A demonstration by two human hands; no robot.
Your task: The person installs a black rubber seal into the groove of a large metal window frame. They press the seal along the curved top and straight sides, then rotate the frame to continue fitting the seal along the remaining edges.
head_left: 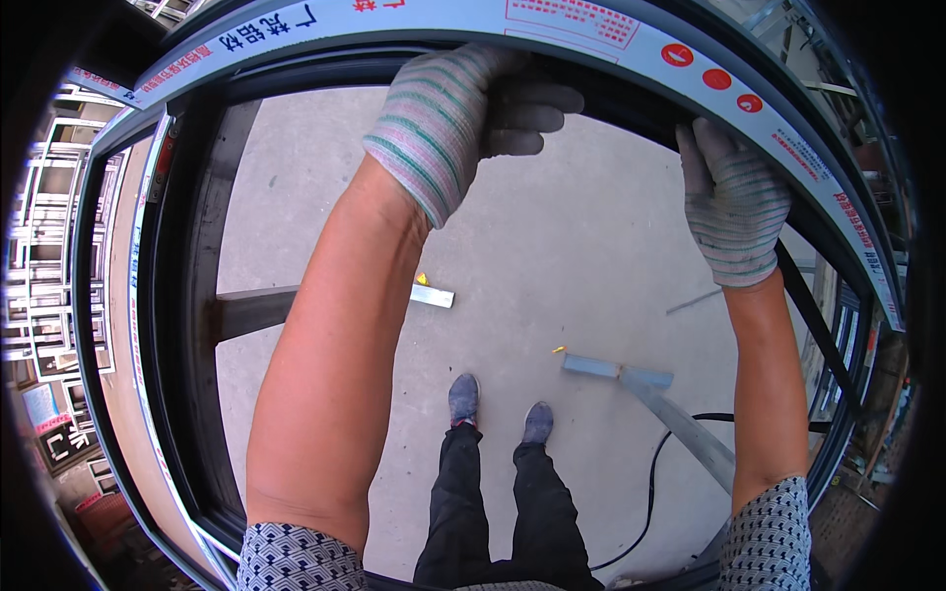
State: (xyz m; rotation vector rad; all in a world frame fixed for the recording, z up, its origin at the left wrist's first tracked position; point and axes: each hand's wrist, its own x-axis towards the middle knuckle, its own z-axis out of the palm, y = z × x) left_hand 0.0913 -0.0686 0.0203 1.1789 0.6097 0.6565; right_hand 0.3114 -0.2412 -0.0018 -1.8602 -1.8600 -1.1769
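My left hand (448, 123), in a knit glove with green and pink stripes and grey fingers, is at the far bar of a large dark window frame (631, 94). Its fingers stretch to the right beneath the bar, apart from one another; the thumb is hidden. My right hand (734, 202), gloved alike, lies against the bar farther right. Its visible fingers are straight, pointing up at the inner edge, with some tips hidden. A thin black strip (823, 330) slants down from beside the right wrist; whether that hand touches it I cannot tell.
Printed white protective film (453, 22) covers the frame's outer face. Below, a metal support (251, 312) and a metal stand foot (616, 371) are near my shoes (464, 399). A black cable (652, 483) curves over the concrete floor (512, 246). Light frames (59, 236) stack at left.
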